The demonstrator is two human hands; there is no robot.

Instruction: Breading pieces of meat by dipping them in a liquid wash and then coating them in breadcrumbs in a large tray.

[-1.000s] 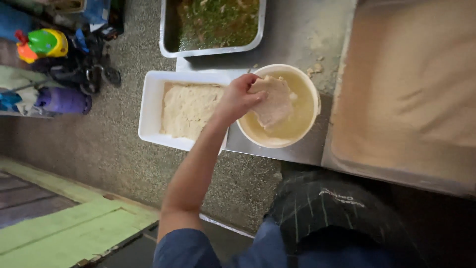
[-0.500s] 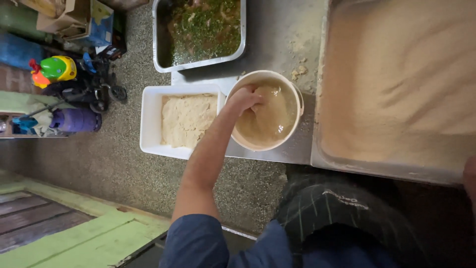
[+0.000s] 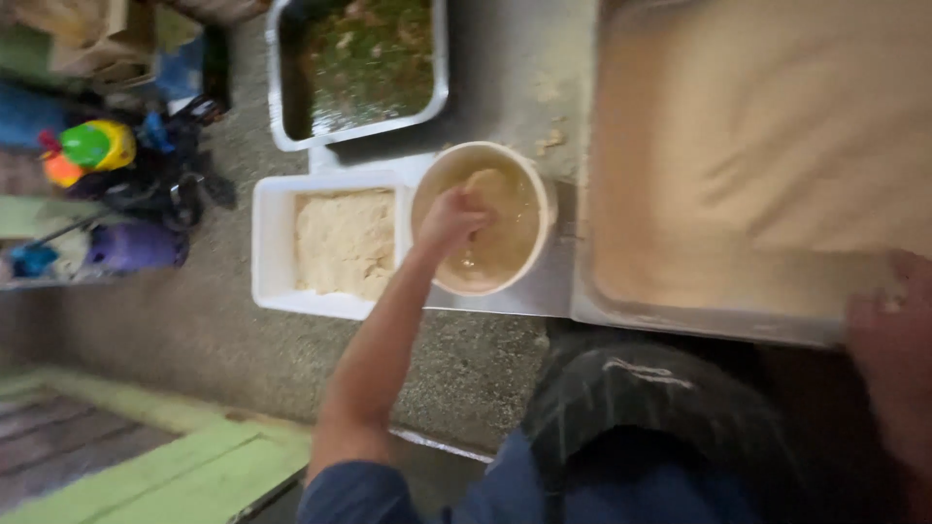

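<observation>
My left hand (image 3: 449, 219) is down inside a round cream bowl (image 3: 545, 208) of yellowish liquid, fingers curled around a pale flat piece (image 3: 488, 183) that is partly under the surface. The bowl stands on a metal counter between a white rectangular tray (image 3: 266, 243) of pale crumbs (image 3: 345, 243) and a large metal tray (image 3: 680, 318) of beige flour (image 3: 757, 146). My right hand (image 3: 888, 330) is blurred at the right edge, by the near corner of the large tray; its fingers cannot be made out.
A metal pan (image 3: 443, 89) of dark greenish liquid stands behind the bowl. On the speckled floor at the left lie bags (image 3: 155, 189) and a colourful plastic thing (image 3: 89, 146). Green planks (image 3: 146, 466) lie at the lower left. A dark striped cloth (image 3: 660, 408) covers my front.
My left hand held the pale piece above the bowl, then lowered it into the liquid. The view shifted left and closer, and my right hand has come into view.
</observation>
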